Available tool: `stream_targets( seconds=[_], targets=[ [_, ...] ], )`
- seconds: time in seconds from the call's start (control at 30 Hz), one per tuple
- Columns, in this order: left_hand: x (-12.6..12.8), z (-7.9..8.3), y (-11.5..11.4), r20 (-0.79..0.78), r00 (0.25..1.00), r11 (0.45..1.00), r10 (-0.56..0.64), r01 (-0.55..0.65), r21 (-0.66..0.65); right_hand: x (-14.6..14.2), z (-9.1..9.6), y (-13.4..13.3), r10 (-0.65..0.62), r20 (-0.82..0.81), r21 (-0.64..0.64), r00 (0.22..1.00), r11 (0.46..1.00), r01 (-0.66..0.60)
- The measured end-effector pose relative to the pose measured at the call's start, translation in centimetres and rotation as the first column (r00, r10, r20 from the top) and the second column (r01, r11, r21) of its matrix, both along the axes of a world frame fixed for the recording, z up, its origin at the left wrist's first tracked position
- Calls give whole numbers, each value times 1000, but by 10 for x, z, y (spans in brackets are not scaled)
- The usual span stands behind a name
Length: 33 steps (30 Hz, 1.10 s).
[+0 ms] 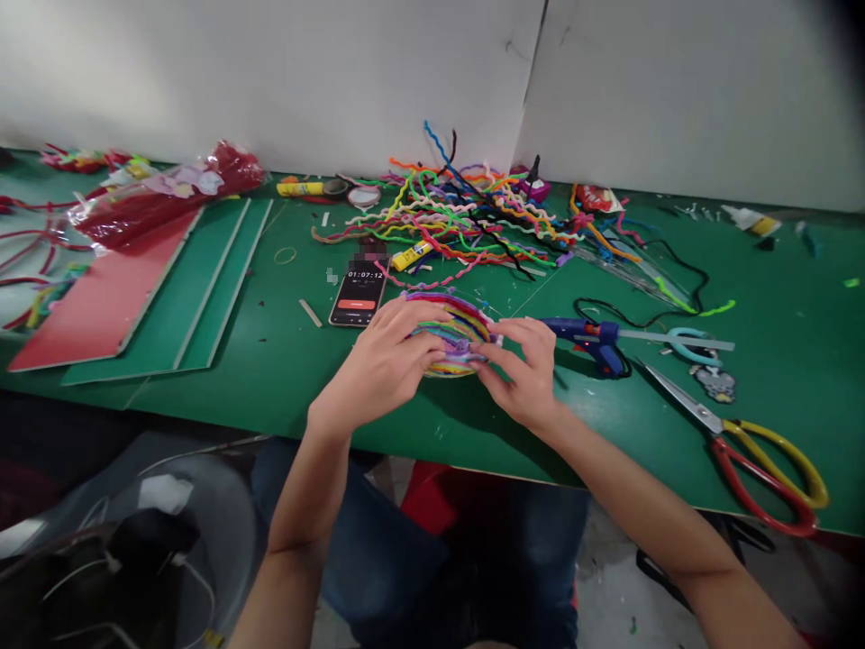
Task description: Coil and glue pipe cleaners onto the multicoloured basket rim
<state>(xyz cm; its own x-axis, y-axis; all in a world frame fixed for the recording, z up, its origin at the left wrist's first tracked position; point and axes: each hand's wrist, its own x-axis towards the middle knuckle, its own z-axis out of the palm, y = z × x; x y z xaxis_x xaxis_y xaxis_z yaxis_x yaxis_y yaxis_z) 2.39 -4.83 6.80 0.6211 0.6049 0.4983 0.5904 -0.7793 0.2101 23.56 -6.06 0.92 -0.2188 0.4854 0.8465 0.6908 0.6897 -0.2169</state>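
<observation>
A round, bowl-like coil of many-coloured pipe cleaners point(454, 326) rests at the front of the green table point(284, 379). My left hand point(385, 365) curls over its left side, fingers bent on the rim. My right hand point(523, 370) pinches its right edge with fingertips pressed together. Both hands grip the coil from opposite sides.
A phone point(359, 290) showing a timer lies just left of the coil. A tangled heap of loose pipe cleaners point(466, 212) is behind it. A blue glue gun point(587, 335) and red-yellow scissors point(750, 446) lie to the right. Red and green boards point(135, 288) are stacked left.
</observation>
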Motion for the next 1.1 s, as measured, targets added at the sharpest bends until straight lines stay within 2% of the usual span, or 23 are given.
stream_targets(
  seconds=[0.27, 0.4, 0.63, 0.8, 0.93, 1.1],
  targets=[
    [4, 5, -5, 105, 994, 996, 35, -26, -88, 0, 13, -7, -42, 59, -35, 997, 998, 44],
    [10, 3, -6, 151, 986, 993, 66, -51, -103, 3, 19, -6, -33, 6, -68, 999, 997, 33],
    [14, 1, -6, 164, 982, 991, 94, -76, -114, 5, 29, -6, -46, 2, -128, 999, 991, 45],
    [16, -2, -7, 149, 984, 991, 95, -80, -106, 7, 35, -4, -40, 68, -169, 997, 984, 51],
    [16, -4, -7, 144, 984, 991, 102, -88, -98, 8, 38, 0, -25, 161, -130, 987, 990, 46],
    [13, -7, -3, 184, 976, 988, 113, -92, -121, 10, 41, 7, -98, 302, 63, 948, 995, 83]
  ],
)
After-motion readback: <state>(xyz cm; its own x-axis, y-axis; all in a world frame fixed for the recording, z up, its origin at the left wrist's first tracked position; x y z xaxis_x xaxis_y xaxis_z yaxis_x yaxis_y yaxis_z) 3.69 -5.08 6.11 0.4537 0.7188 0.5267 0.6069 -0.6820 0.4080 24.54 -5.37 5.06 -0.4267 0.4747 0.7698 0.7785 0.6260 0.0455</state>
